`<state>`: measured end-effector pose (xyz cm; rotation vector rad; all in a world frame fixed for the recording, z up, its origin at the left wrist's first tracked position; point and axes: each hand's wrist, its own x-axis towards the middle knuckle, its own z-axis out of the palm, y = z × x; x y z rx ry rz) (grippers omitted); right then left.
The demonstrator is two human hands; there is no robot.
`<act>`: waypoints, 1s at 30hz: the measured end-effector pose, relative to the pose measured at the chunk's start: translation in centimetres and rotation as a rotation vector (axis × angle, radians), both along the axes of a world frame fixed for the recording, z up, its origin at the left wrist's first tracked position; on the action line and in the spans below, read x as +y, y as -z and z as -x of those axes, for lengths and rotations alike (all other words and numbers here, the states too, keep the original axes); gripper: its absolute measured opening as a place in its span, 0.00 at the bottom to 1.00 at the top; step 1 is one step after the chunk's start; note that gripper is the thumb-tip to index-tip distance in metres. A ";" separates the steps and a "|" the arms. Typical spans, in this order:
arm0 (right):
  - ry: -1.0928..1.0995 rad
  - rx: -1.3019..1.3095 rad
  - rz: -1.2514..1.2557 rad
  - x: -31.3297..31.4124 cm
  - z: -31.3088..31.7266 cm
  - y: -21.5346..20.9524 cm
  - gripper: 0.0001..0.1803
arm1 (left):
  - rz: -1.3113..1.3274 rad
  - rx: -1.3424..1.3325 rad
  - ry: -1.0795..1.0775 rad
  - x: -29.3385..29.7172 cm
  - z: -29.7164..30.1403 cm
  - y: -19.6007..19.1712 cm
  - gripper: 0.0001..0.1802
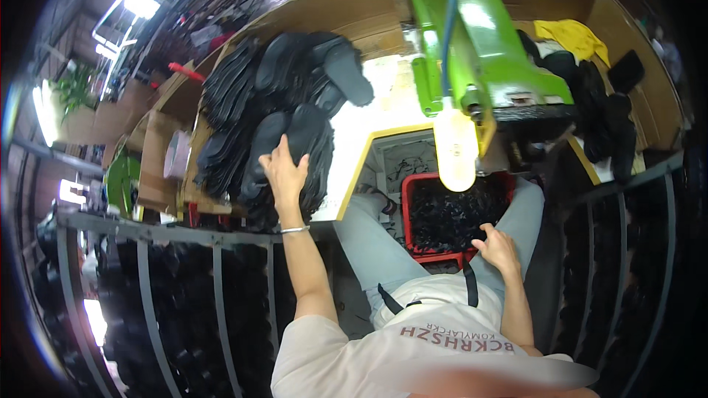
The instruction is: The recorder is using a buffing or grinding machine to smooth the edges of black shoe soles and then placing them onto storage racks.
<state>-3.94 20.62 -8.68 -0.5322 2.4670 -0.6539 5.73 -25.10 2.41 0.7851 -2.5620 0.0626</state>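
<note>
Black shoe soles lie in thick, leaning stacks on the left side of the worktable. My left hand reaches onto the nearest stack, its fingers spread over a sole's upper face. Whether the fingertips press on the sole is hard to tell. Above my right thigh, my right hand is loosely bent, thumb and forefinger apart, nothing visible between them. It is beside a red bin of black scraps between my legs. Over the bin, a green machine carries a bright yellowish oval plate.
Cardboard walls surround the table, which has a yellow-edged cutout before me. More black pieces and a yellow cloth lie right of the machine. Metal railings flank me, with dark piles behind the left one.
</note>
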 end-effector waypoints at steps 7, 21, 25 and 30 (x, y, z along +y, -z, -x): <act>-0.116 0.007 0.116 1.2 -0.3 0.6 0.26 | -0.084 0.166 -0.176 3.1 1.1 -1.6 0.30; 0.559 -1.006 1.290 5.2 -0.7 -3.6 0.24 | -1.757 0.611 0.791 29.0 5.6 1.7 0.36; 0.567 -0.866 1.323 5.1 -2.9 -2.5 0.25 | -1.997 0.355 0.626 32.4 6.1 3.2 0.21; 0.549 -0.835 1.295 2.3 -3.7 -1.2 0.30 | -1.766 0.172 0.548 31.6 9.5 1.8 0.12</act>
